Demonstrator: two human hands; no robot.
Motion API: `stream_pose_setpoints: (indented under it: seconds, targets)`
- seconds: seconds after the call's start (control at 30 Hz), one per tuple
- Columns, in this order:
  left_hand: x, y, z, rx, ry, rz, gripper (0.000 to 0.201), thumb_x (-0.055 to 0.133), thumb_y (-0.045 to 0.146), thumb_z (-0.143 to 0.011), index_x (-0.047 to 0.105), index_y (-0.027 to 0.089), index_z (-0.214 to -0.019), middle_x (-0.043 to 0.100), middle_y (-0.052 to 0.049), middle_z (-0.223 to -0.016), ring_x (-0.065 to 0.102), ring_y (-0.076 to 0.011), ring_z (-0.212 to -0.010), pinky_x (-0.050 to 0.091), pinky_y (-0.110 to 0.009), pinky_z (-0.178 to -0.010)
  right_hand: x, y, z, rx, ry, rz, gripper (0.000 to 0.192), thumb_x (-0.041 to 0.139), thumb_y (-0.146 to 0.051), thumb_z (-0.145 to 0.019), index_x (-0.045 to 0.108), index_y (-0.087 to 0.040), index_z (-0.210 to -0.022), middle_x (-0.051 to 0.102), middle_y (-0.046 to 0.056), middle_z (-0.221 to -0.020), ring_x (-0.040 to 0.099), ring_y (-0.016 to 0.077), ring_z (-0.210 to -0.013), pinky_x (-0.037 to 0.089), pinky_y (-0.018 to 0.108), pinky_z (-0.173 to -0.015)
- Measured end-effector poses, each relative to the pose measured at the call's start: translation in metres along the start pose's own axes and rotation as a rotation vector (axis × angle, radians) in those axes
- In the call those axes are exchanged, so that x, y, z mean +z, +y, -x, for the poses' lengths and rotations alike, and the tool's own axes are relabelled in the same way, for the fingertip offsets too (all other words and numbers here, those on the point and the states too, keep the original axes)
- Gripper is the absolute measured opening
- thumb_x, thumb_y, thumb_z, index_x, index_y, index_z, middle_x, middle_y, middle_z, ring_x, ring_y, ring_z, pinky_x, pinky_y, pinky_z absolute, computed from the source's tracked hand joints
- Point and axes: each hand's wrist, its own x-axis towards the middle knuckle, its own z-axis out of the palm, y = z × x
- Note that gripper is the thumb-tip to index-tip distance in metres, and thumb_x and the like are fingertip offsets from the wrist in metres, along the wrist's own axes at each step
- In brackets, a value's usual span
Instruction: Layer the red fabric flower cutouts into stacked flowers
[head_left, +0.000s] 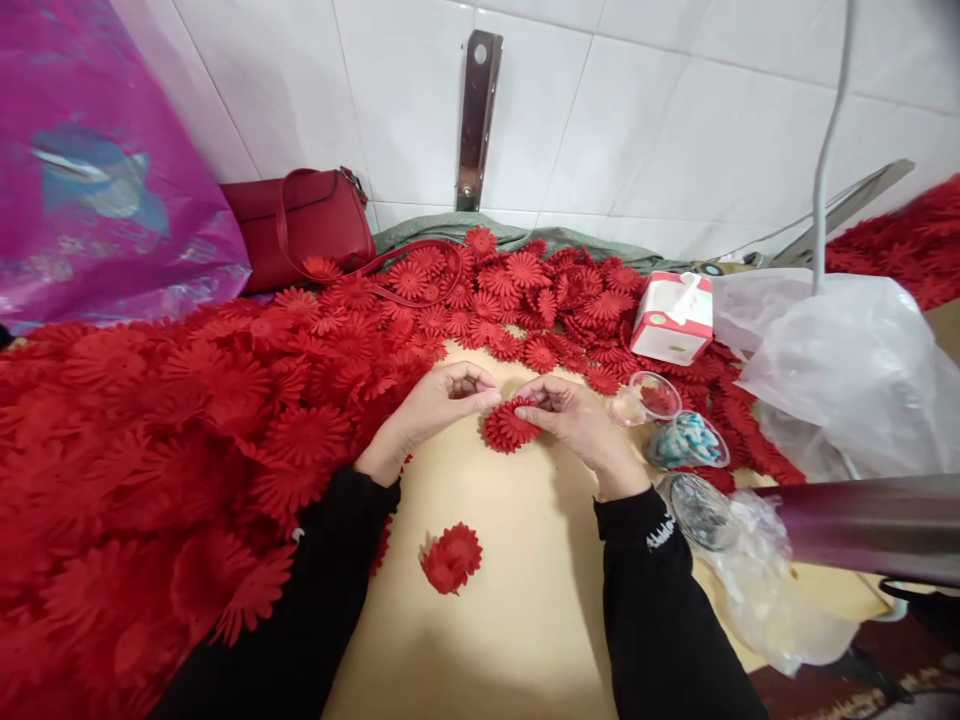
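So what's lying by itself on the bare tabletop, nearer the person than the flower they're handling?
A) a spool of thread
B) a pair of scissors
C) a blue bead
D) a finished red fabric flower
D: a single red flower lies alone on the tan tabletop between the two black sleeves, below the red flower piece that the left hand and right hand pinch together.

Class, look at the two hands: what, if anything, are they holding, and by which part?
Both hands pinch one red fabric flower at its upper edge: left hand on its left side, right hand on its right.
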Motion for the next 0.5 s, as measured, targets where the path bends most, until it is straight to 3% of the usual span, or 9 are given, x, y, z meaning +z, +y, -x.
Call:
stream_pose_setpoints:
  seconds: [0.23,0.37,0.43,0.5]
  targets:
    - [0.013,-0.014,0.001,0.04,-0.073,-0.172,0.034,0.082,0.041,-0.082,0.074,0.02,-0.107,0.071,-0.005,-0.1,0.062,-0.0171,-0.083,0.05,-0.03,-0.077,-0.007,0.005,0.002,-0.062,0.232,-0.011,0.025,0.073,-0.041,-0.081,0.068,-0.02,-0.094,0.068,0.001,-0.088,0.06,0.0152,-0.079,0.049,0.03,-0.079]
    - [0.007,-0.014,0.0,0.119,-0.163,-0.342,0.057,0.095,0.041,-0.066,0.072,0.023,-0.115,0.067,-0.005,-0.11,0.062,-0.0209,-0.095,0.051,-0.033,-0.088,-0.002,0.0,0.0,-0.056,0.384,-0.279,0.028,0.065,-0.042,-0.085,0.06,-0.025,-0.106,0.058,-0.003,-0.086,0.056,0.0133,-0.073,0.049,0.027,-0.073]
    - [0.005,-0.014,-0.001,0.167,-0.236,-0.451,0.067,0.1,0.04,-0.057,0.072,0.025,-0.117,0.066,-0.005,-0.112,0.061,-0.0237,-0.101,0.05,-0.036,-0.094,0.002,-0.004,-0.002,0.016,0.422,-0.44,0.027,0.063,-0.044,-0.085,0.058,-0.026,-0.105,0.051,-0.004,-0.08,0.052,0.0125,-0.067,0.047,0.025,-0.066]
    - [0.006,-0.015,-0.002,0.197,-0.282,-0.53,0.065,0.099,0.04,-0.059,0.072,0.025,-0.116,0.066,-0.004,-0.112,0.062,-0.0249,-0.102,0.049,-0.037,-0.095,0.006,-0.007,-0.003,0.08,0.433,-0.544,0.03,0.061,-0.053,-0.088,0.057,-0.025,-0.099,0.047,-0.005,-0.077,0.046,0.0116,-0.061,0.042,0.025,-0.059]
